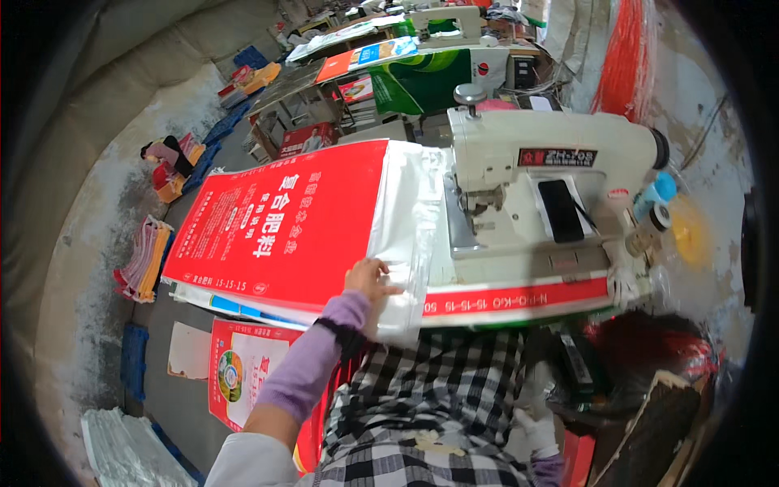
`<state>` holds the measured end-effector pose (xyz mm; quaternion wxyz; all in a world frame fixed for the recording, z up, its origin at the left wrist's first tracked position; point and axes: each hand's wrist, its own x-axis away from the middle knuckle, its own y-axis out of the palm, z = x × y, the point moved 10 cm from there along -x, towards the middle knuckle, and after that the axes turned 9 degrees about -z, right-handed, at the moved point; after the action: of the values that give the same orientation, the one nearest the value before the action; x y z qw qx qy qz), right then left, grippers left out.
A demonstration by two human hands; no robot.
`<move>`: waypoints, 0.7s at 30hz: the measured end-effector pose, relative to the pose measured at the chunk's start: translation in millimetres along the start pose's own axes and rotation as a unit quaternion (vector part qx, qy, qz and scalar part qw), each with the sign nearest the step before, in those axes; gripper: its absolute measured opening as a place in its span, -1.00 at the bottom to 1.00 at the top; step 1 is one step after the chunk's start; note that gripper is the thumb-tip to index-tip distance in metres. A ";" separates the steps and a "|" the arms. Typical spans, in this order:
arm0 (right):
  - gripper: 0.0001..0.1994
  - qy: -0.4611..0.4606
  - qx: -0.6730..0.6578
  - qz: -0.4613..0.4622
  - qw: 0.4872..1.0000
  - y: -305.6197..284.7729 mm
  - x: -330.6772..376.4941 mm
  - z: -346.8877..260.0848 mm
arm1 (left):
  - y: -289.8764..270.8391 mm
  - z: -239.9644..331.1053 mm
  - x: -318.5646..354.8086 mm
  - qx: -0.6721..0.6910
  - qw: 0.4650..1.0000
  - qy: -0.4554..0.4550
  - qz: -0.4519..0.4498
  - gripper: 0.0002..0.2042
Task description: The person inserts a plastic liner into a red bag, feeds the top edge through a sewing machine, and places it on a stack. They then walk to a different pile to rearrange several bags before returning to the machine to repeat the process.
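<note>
Clutter rings the work surface on every side; to the far right stands a cream industrial sewing machine (552,174) with a dark phone (560,211) lying on its bed, its needle head just beside the right edge of the sack; farther off, a second sewing machine (442,20) sits among green and orange printed bags (422,77); to the left, on the grey floor (195,422), small heaps of coloured fabric pieces (146,260) lie well apart from the table, and a red-and-white printed sack (239,369) lies flat near the person's left arm; at the near right, dark red bundles (657,349) and a cardboard flap (657,422) crowd the corner; a checked black-and-white garment (438,398) fills the near middle, covering the lap.

Across the table lies the red woven sack (284,219), flat, its printed red face up, with a white translucent liner (410,227) showing along its right end; more sacks are stacked under it, a red-striped edge (519,299) running along the near side toward the machine.

The left hand (369,280), in a lilac sleeve, rests flat on the near right corner of the sack, fingers spread, pressing rather than gripping; the right hand (535,434), low at the near edge in a pale glove, is partly hidden, and I cannot tell how it is closed or whether it holds anything.
</note>
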<state>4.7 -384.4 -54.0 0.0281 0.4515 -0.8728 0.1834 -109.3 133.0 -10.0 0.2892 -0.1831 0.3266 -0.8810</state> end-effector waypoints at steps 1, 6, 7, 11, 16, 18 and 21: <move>-0.78 0.016 0.010 0.017 1.000 -5.4 27.2 12.8 | 9.5 22.0 -3.0 -0.078 0.997 -0.021 -0.012 -0.64; -0.80 0.055 -0.001 0.015 0.998 11.3 26.8 -8.2 | -27.5 -38.0 -24.3 0.108 0.993 0.016 -0.037 -0.79; -0.80 0.073 -0.056 0.024 0.995 9.4 23.0 -30.5 | -24.6 -25.7 -24.1 0.118 0.992 0.025 -0.040 -0.79; -0.81 -0.124 0.004 -0.040 0.991 58.7 -51.6 -165.3 | -27.4 -13.5 -5.0 0.233 0.968 0.056 -0.076 -0.80; -0.64 -0.192 0.016 -0.072 0.979 149.2 -198.0 -244.7 | -41.7 -20.3 10.1 0.278 0.956 0.049 -0.079 -0.85; -0.59 -0.003 0.113 0.003 0.994 176.5 -250.4 -235.3 | -42.0 -2.5 13.6 0.277 0.954 0.085 -0.081 -0.86; -0.60 -0.095 0.201 -0.128 0.967 226.5 -308.4 -256.7 | -56.0 22.8 11.8 0.169 0.975 0.141 -0.029 -0.88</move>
<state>-23.8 63.1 52.0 -0.1224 0.5711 -0.7518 0.3061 -128.6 149.5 46.1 0.2418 -0.0150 0.2052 -0.9483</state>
